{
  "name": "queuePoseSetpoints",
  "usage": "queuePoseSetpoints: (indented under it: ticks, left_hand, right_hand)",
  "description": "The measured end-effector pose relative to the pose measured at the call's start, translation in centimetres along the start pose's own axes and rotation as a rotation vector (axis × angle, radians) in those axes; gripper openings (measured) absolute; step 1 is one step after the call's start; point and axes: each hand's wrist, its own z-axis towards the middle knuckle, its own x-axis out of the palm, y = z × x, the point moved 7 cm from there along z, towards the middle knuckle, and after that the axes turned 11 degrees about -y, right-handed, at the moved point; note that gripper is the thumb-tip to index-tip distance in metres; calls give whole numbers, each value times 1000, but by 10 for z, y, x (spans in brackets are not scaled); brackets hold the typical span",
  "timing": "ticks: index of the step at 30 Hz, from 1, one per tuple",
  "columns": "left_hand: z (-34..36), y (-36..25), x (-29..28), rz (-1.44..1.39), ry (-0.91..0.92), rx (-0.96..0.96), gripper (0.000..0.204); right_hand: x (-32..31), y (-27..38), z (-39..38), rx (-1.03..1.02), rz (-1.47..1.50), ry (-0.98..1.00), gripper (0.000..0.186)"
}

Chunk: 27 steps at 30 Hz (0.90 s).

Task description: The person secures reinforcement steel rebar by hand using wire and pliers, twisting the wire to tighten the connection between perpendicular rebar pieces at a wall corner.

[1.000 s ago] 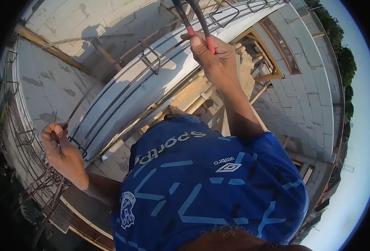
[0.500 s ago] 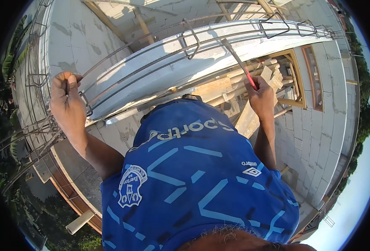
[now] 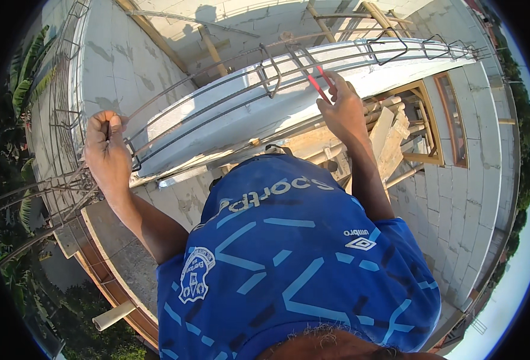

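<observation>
My left hand [image 3: 108, 153] is closed at the end of a long steel reinforcing bar [image 3: 175, 89], thumb against the fingers. My right hand [image 3: 344, 114] grips a pair of pincers [image 3: 320, 84] by the red handles, which stand apart. The long dark arms of the pincers reach away from me over the bars, and the head lies by the uppermost bar. Bent steel stirrups [image 3: 278, 78] hang around the parallel bars, one just left of the pincers. Below the bars runs a pale wall top [image 3: 229, 129].
Wooden boards and poles [image 3: 391, 129] lie beyond the wall near my right forearm, beside a wooden window frame [image 3: 439, 141]. More reinforcing bars [image 3: 43, 183] stick out on the left. A pipe [image 3: 114, 316] juts out at the lower left, above greenery.
My right hand has moved up and left, carrying the pincers to the bars, and the handles have spread. My left hand stays at the bar's end.
</observation>
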Motion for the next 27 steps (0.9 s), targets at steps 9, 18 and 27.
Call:
queuePoseSetpoints:
  ticks: [9,18,27]
  left_hand:
    - [-2,-13,-5,89,1,21,8]
    - [0,-3,-14,-23,-39,5,11]
    - [-56,-62,-47,-600,-156,340,13]
  right_hand:
    - [3,7,28,-128,-29,132,61]
    - [7,1,31,-199,-5,111,56]
    - [10,-4,30,-199,29,28,51]
